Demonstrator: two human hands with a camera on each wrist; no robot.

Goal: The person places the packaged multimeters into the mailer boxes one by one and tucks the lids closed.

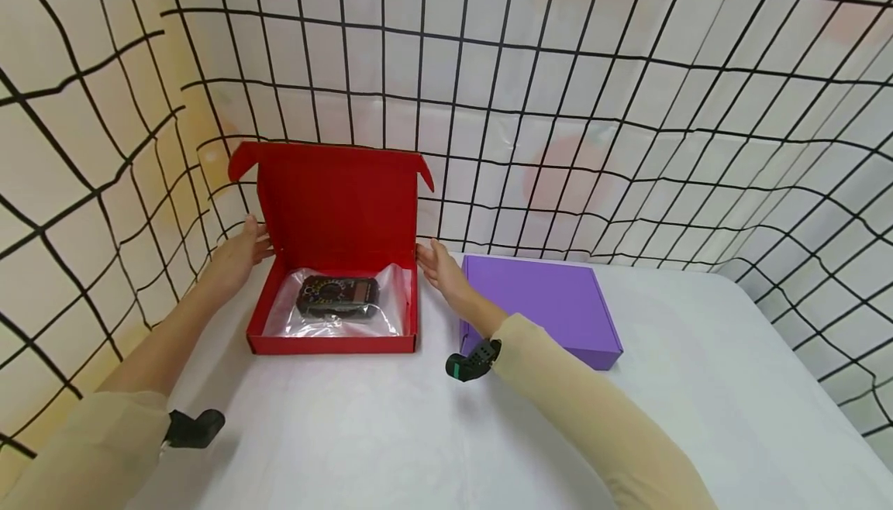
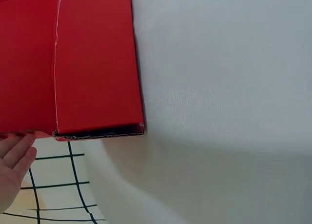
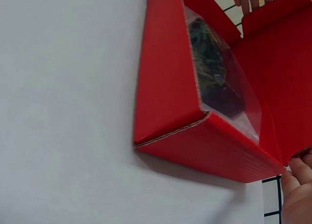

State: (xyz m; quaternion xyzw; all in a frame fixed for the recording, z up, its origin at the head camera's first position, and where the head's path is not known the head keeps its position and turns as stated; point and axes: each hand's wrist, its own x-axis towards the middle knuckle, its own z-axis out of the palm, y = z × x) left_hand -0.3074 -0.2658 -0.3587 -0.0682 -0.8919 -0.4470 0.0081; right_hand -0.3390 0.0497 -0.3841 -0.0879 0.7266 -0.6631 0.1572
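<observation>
A red cardboard box stands at the left of the table with its lid raised at the back. Inside lies a black multimeter in a clear plastic bag. My left hand is at the left rear side of the box, its fingers extended right at the red edge. On the opposite side, my right hand has its fingertips at the rear corner by the lid's hinge. In the right wrist view its fingers are slightly bent beside the lid's edge.
A closed purple box lies to the right of the red one, with my right forearm across its front left part. Black wire grid panels surround the white table at the back and sides.
</observation>
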